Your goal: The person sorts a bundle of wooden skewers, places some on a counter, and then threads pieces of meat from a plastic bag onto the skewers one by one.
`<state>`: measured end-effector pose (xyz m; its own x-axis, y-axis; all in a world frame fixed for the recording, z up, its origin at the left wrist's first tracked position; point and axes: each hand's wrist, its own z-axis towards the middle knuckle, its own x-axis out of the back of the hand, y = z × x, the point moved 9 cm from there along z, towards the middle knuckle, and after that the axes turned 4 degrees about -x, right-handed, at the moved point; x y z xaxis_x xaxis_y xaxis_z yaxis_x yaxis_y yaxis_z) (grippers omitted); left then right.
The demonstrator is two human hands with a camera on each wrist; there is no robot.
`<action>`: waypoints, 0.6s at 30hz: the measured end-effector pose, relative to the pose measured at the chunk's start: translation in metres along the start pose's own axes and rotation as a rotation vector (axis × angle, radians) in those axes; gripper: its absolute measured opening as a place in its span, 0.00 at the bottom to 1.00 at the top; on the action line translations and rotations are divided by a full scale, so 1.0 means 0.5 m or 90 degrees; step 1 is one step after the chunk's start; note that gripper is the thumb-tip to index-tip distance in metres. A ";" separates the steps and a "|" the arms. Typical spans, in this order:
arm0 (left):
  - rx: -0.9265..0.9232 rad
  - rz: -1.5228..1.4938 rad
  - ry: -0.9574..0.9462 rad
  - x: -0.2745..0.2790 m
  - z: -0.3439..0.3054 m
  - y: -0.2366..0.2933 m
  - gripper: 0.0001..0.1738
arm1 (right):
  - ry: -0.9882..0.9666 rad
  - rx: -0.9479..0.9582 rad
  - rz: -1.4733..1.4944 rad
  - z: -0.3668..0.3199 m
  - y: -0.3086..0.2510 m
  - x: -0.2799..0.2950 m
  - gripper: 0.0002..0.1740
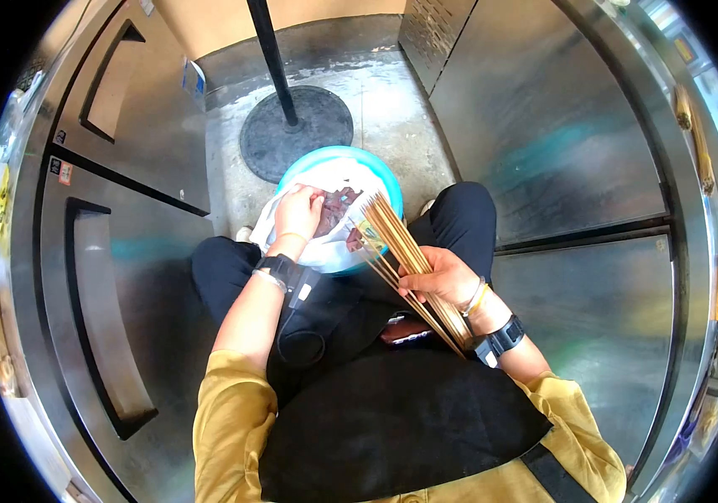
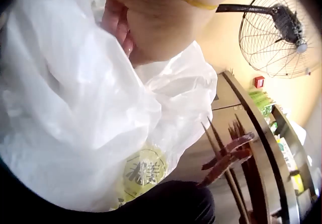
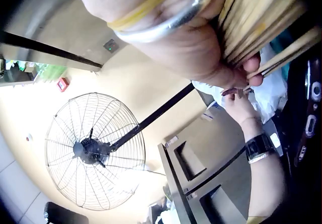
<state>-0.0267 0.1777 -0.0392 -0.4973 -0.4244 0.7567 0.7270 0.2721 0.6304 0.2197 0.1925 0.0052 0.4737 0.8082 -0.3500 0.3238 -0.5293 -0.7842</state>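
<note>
My left hand (image 1: 296, 216) reaches into a white plastic bag (image 2: 75, 98), its fingertips bent down at a pile of dark red meat strips (image 1: 340, 206). In the left wrist view the bag hides most of its fingers, and whether they pinch a strip I cannot tell. My right hand (image 1: 443, 278) grips a thick bundle of bamboo skewers (image 1: 399, 237), points up and leaning toward the bag. A few skewers stand apart from the bundle, with meat strips (image 2: 227, 159) threaded near their tips. The bag lines a light blue basin (image 1: 386, 172) between the person's knees.
Steel cabinets with door handles (image 1: 116, 318) stand close on the left, and more steel doors (image 1: 585, 335) on the right. Beyond the basin is a round black base (image 1: 266, 138) with a pole. A wire-caged fan (image 3: 95, 151) is up by the wall. A black apron (image 1: 401, 427) covers the lap.
</note>
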 end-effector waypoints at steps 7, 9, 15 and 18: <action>-0.013 0.263 -0.054 -0.031 0.052 0.029 0.11 | -0.002 -0.001 0.004 -0.004 -0.002 -0.001 0.08; -0.013 0.277 -0.062 -0.046 0.060 0.009 0.10 | -0.003 -0.001 -0.007 -0.004 -0.001 0.001 0.08; 0.029 0.130 -0.006 -0.023 0.050 -0.030 0.07 | -0.010 -0.008 -0.018 0.000 0.003 0.002 0.09; 0.179 -0.399 -0.055 -0.067 0.011 -0.101 0.08 | -0.010 -0.005 -0.028 0.001 0.000 0.000 0.09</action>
<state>-0.0493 0.1829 -0.0956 -0.8280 -0.5074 0.2386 0.1454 0.2167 0.9653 0.2194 0.1928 0.0051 0.4459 0.8347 -0.3233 0.3510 -0.4953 -0.7947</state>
